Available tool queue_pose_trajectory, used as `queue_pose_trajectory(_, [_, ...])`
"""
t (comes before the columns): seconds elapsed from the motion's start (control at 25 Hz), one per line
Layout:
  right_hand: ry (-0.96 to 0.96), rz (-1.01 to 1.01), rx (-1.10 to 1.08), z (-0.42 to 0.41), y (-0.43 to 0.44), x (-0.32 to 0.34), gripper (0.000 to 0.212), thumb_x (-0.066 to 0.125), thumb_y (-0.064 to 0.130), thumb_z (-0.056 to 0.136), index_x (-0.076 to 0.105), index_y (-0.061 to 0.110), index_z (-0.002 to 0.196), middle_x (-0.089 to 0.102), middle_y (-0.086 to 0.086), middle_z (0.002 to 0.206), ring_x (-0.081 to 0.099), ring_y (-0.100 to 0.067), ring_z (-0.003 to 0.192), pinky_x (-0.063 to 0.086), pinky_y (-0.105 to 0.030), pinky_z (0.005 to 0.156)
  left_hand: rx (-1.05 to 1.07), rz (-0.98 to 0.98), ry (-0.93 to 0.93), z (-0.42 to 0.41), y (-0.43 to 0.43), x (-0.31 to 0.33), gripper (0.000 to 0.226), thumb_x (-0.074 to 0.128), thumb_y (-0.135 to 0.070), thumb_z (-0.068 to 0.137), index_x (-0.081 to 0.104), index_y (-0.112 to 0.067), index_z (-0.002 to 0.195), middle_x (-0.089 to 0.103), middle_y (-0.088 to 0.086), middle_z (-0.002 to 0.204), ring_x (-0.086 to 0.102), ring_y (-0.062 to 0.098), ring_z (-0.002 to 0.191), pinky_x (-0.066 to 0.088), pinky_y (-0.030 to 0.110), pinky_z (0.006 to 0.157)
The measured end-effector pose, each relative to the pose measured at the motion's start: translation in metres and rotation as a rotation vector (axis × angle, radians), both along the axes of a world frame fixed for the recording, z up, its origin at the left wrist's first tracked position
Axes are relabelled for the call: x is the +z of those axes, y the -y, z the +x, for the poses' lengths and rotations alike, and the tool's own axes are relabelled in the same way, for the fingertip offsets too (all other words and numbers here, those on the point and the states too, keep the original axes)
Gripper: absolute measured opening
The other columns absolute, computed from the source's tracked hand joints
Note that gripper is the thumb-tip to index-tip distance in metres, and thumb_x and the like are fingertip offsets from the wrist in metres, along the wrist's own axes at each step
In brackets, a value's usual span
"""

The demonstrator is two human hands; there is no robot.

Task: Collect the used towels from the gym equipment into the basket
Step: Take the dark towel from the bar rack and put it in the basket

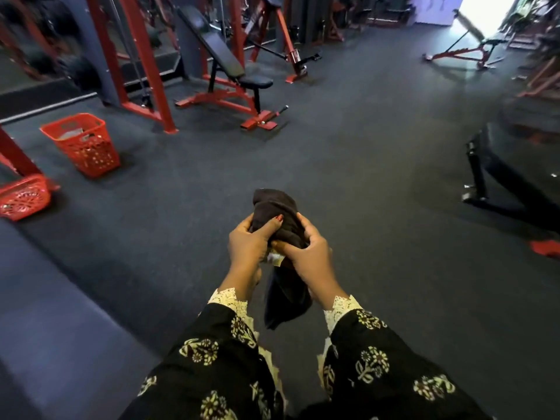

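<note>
So I had the towel [274, 207] bunched up in both hands out in front of me, well clear of the floor. My left hand [247, 244] had its fingers curled round the upper part, thumb across the front. My right hand [309, 253] was wrapped round the middle, and the tail hung loose between my wrists. The basket [80, 144] sat on the floor ahead and to my left, well apart from me. It had something pale in it already, probably a towel, but the blur made that hard to call. A second basket [22, 197] showed at the far left edge. My thinking was to tuck the dangling tail into the bundle first so it wouldn't snag the rim. Then I'd walk right up and let go straight over the opening rather than toss it from where I stood. As for writing, a small pale tag [274, 257] poked out between my hands, too small to read. I couldn't make out a brand on the baskets or the bench [225, 60] either.
</note>
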State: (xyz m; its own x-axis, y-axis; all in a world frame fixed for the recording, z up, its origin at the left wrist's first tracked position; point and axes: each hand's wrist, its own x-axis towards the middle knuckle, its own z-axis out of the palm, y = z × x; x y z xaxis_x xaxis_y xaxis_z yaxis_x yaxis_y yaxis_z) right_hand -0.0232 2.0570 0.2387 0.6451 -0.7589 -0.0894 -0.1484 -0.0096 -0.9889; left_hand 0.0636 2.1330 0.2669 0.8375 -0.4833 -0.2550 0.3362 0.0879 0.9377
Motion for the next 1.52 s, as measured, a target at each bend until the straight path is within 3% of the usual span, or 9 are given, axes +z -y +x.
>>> queue_pose_trajectory(0.2, [0.035, 0.005, 0.042, 0.147, 0.103, 0.023, 0.080, 0.083, 0.034, 0.065, 0.047, 0.044, 0.136, 0.066, 0.011, 0.120, 0.065, -0.004, 0.105, 0.056, -0.034, 0.093, 0.043, -0.043, 0.022, 0.145, 0.097, 0.023, 0.038, 0.082, -0.018, 0.073, 0.069, -0.013, 0.108, 0.076, 0.007, 0.094, 0.075, 0.021, 0.083, 0.060, 0.032, 0.066])
queue_pose_trajectory(0.44, [0.033, -0.027, 0.121, 0.319, 0.213, 0.004, 0.081, 0.083, 0.038, 0.064, 0.047, 0.045, 0.136, 0.065, 0.012, 0.123, 0.063, -0.002, 0.106, 0.055, -0.023, 0.088, 0.122, -0.053, 0.023, 0.310, 0.198, 0.001, 0.028, 0.081, -0.015, 0.073, 0.071, -0.014, 0.098, 0.077, 0.004, 0.083, 0.075, 0.020, 0.077, 0.058, 0.026, 0.058])
queue_pose_trajectory(0.72, [0.036, -0.090, 0.302, 0.552, 0.338, 0.021, 0.078, 0.082, 0.034, 0.068, 0.048, 0.037, 0.138, 0.065, 0.010, 0.125, 0.061, 0.001, 0.107, 0.048, -0.014, 0.086, 0.310, -0.028, 0.030, 0.527, 0.310, 0.016, 0.030, 0.081, -0.017, 0.073, 0.072, -0.011, 0.101, 0.077, 0.006, 0.085, 0.075, 0.021, 0.079, 0.059, 0.029, 0.063])
queue_pose_trajectory(0.96, [0.038, -0.102, 0.561, 0.744, 0.373, 0.025, 0.079, 0.085, 0.034, 0.063, 0.052, 0.040, 0.134, 0.064, 0.020, 0.115, 0.057, 0.019, 0.096, 0.046, -0.001, 0.076, 0.533, -0.053, 0.007, 0.689, 0.327, 0.021, 0.026, 0.083, -0.017, 0.071, 0.071, -0.016, 0.095, 0.078, 0.004, 0.085, 0.075, 0.021, 0.081, 0.061, 0.033, 0.069])
queue_pose_trajectory(1.12, [0.020, -0.090, 0.685, 0.888, 0.362, -0.001, 0.082, 0.085, 0.036, 0.056, 0.055, 0.037, 0.132, 0.068, 0.018, 0.113, 0.062, 0.012, 0.098, 0.051, -0.012, 0.084, 0.663, -0.076, -0.052, 0.815, 0.311, -0.007, 0.035, 0.083, -0.018, 0.071, 0.070, -0.010, 0.103, 0.077, 0.010, 0.090, 0.075, 0.026, 0.083, 0.060, 0.039, 0.075])
queue_pose_trajectory(1.2, [0.035, -0.056, 0.705, 0.963, 0.350, -0.009, 0.080, 0.086, 0.031, 0.058, 0.056, 0.035, 0.131, 0.068, 0.020, 0.109, 0.063, 0.012, 0.097, 0.050, -0.010, 0.082, 0.706, -0.087, -0.066, 0.887, 0.300, -0.014, 0.036, 0.083, -0.015, 0.070, 0.070, -0.008, 0.103, 0.076, 0.012, 0.091, 0.074, 0.027, 0.083, 0.060, 0.039, 0.075])
queue_pose_trajectory(1.36, [0.034, 0.014, 0.752, 1.102, 0.319, 0.002, 0.075, 0.086, 0.026, 0.060, 0.058, 0.033, 0.129, 0.071, 0.014, 0.112, 0.066, 0.005, 0.100, 0.054, -0.022, 0.089, 0.754, -0.052, -0.048, 1.024, 0.271, 0.001, 0.032, 0.083, -0.013, 0.070, 0.072, -0.010, 0.100, 0.077, 0.008, 0.086, 0.075, 0.023, 0.080, 0.059, 0.031, 0.065])
queue_pose_trajectory(1.52, [0.043, 0.035, 0.814, 1.245, 0.290, 0.016, 0.072, 0.085, 0.022, 0.060, 0.061, 0.031, 0.127, 0.072, 0.011, 0.110, 0.068, -0.002, 0.101, 0.055, -0.031, 0.092, 0.837, -0.035, -0.023, 1.157, 0.241, 0.017, 0.028, 0.083, -0.014, 0.071, 0.073, -0.012, 0.097, 0.077, 0.008, 0.086, 0.075, 0.024, 0.080, 0.059, 0.032, 0.067])
